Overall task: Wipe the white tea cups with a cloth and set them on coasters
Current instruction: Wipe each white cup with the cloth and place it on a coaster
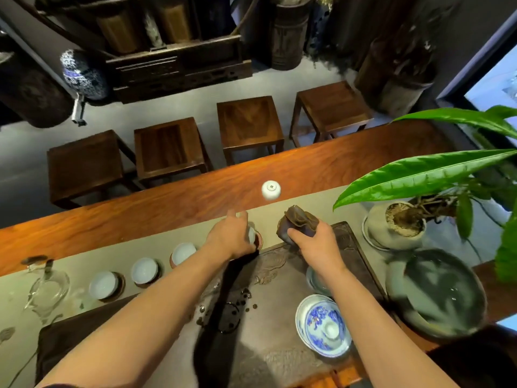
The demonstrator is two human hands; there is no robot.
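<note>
My left hand [233,238] grips a white tea cup [251,234] over a dark round coaster [259,240] on the grey runner; whether the cup touches it I cannot tell. My right hand [313,242] holds a bunched dark brown cloth [296,224] above the far edge of the dark tea tray [355,247]. Three white cups [183,253] [144,270] [103,284] stand upright on coasters in a row to the left. One more white cup [270,189] sits upside down on the wooden table beyond my hands.
A blue-and-white lidded bowl [323,326] and a small saucer [315,282] sit on the tray near my right arm. A dark water basin [439,292] and a potted plant [397,222] stand to the right. A glass pitcher [47,289] is far left. Several stools line the far side.
</note>
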